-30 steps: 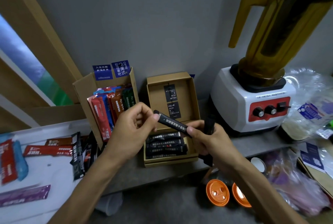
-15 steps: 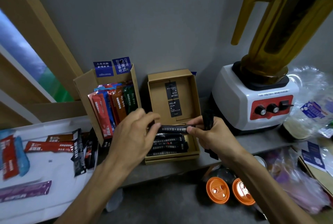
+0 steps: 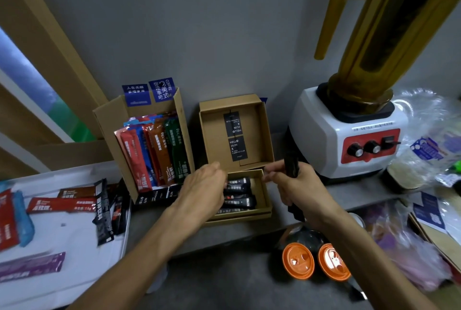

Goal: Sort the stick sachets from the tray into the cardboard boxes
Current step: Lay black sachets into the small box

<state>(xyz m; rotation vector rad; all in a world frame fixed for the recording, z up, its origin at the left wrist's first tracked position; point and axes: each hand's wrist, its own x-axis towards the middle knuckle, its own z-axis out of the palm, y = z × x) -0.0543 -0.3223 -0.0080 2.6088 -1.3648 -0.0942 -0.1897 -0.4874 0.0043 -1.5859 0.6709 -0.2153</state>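
Note:
A low cardboard box (image 3: 266, 193) with its lid (image 3: 214, 140) tipped up holds several black stick sachets (image 3: 239, 201). My left hand (image 3: 203, 188) reaches over the box's left edge, fingers curled on the left end of the top black sachet (image 3: 239, 181), which lies flat in the box. My right hand (image 3: 298, 186) hovers at the box's right side, gripping an upright bundle of black sachets (image 3: 291, 166); its thumb and forefinger point at the box without touching the sachet. A taller cardboard box (image 3: 109, 122) stands left with coloured sachets (image 3: 152, 150). The white tray (image 3: 74, 274) carries loose sachets.
On the tray lie red (image 3: 62, 205), black (image 3: 103, 214), blue (image 3: 23, 219) and purple (image 3: 32, 265) sachets. A blender (image 3: 349, 135) stands right of the boxes, with plastic bags (image 3: 429, 150) beyond. Two orange lids (image 3: 298, 261) sit below the shelf edge.
Both hands lowered the black sachet into the low box. My right fingers have let go of its right end; the bundle stays in my right hand.

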